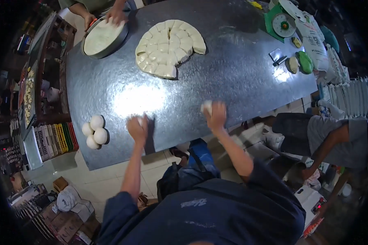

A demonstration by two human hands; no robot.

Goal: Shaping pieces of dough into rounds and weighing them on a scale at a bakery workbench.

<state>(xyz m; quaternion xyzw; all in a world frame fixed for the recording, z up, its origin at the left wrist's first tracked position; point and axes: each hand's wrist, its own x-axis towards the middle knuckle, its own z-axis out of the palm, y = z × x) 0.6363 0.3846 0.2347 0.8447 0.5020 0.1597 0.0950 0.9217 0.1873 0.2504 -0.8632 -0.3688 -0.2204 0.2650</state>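
Note:
On the metal table, my left hand (pixel 138 129) is curled over a small piece of dough, of which only a pale bit shows between the fingers. Farther right, my right hand (pixel 217 116) is cupped round another piece of white dough (pixel 207 107) that pokes out at its left side; this hand is slightly blurred. Several smooth round dough balls (pixel 99 135) sit in a cluster left of my left hand. Beyond both hands lies a big flat round of dough (pixel 157 48), cut into many portions, with a gap at its right front edge.
A co-worker's hand (pixel 116 16) touches dough in a round metal pan (pixel 120 38) at the far left. A green dial scale (pixel 283 25), a green lump (pixel 305 62) and sacks (pixel 315 41) are at the right. Plastic crates (pixel 55 139) stand beyond the table's left edge. Another person (pixel 331 139) is at the right.

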